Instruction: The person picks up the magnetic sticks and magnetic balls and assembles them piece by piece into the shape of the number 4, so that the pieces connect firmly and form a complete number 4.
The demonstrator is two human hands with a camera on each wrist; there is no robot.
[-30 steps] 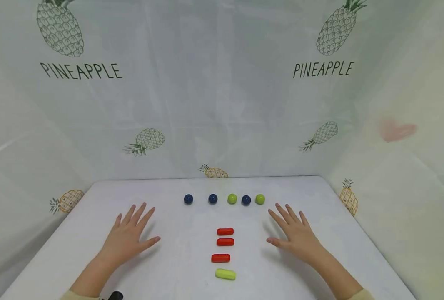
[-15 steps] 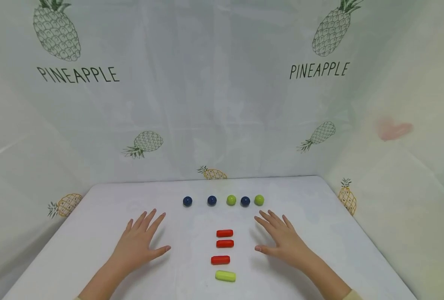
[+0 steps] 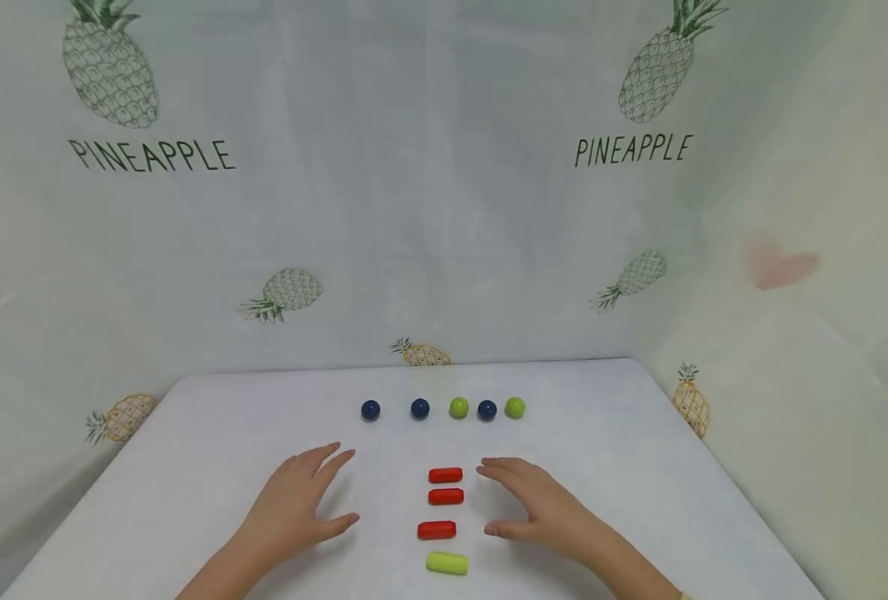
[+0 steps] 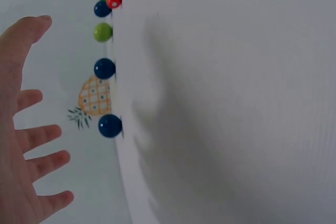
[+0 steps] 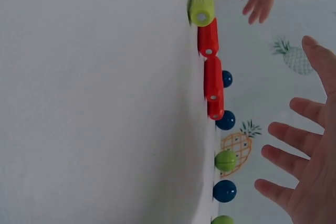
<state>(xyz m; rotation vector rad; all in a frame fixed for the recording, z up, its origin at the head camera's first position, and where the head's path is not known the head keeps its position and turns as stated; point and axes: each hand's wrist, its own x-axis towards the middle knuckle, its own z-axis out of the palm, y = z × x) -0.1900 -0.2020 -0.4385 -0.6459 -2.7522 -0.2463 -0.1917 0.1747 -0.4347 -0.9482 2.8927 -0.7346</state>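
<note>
Bars (image 3: 446, 497) well inside table side edges (image 3: 732, 500)

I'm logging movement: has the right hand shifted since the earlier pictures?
Yes: against the farthest red block, the right hand moved left and downward in the head view.

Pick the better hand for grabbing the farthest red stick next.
Probably the right hand: in the head view, its fingers sit closer to the farthest red stick than those of the left hand.

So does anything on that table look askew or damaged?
Nothing looks broken or spilled, just untidy: the yellow-green rod lies at a slant to the red rods, and the nearest red rod sits slightly left of the other two, breaking the line.
</note>
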